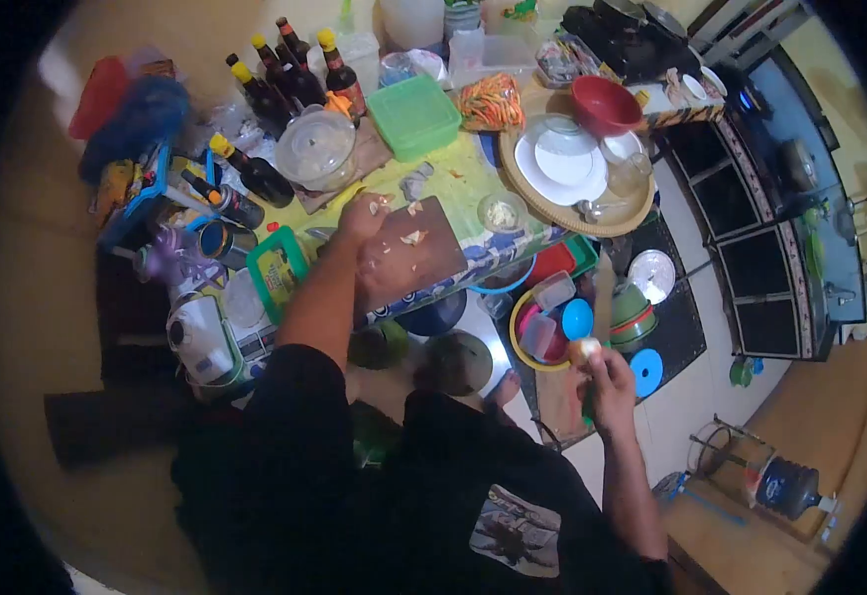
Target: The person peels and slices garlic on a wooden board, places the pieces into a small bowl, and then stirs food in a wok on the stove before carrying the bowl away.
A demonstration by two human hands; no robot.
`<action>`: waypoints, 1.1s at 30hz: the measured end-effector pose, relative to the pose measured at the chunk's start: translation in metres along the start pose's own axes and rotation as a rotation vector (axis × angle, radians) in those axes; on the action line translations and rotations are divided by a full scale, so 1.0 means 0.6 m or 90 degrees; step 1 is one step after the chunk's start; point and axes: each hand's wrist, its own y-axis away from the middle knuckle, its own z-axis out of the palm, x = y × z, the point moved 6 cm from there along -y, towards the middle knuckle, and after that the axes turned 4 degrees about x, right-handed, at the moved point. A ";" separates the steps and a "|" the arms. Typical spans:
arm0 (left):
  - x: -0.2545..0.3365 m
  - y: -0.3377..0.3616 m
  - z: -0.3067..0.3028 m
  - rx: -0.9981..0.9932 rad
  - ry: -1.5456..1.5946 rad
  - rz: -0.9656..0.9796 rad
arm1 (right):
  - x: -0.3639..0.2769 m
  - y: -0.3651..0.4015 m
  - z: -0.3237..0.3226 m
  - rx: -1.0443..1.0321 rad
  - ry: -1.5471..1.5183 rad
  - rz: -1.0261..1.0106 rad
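Observation:
My right hand is raised out to the right, away from the table, with its fingers closed on a small onion, pale on top and brownish below. My left hand is at the far left corner of a brown cutting board. Its fingers are curled together by some pale peel; what they pinch is too small to make out. Scraps of onion skin lie on the board. Left of that wrist, a knife blade shows partly. A small clear bowl holds something white and finely cut.
Several dark sauce bottles stand at the back left beside a lidded clear bowl. A green container is behind the board. Plates fill a woven tray at right. Basins and tubs sit on the floor below.

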 end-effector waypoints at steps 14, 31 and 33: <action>0.461 0.242 -0.080 0.072 0.743 -0.181 | -0.103 -0.069 0.256 -0.242 -0.348 0.140; 0.125 0.242 -0.095 0.134 0.055 -0.316 | 0.032 -0.121 0.388 -0.403 0.346 -0.522; 0.099 0.237 -0.087 0.248 0.120 -0.207 | 0.050 -0.134 0.406 -0.431 0.399 -0.512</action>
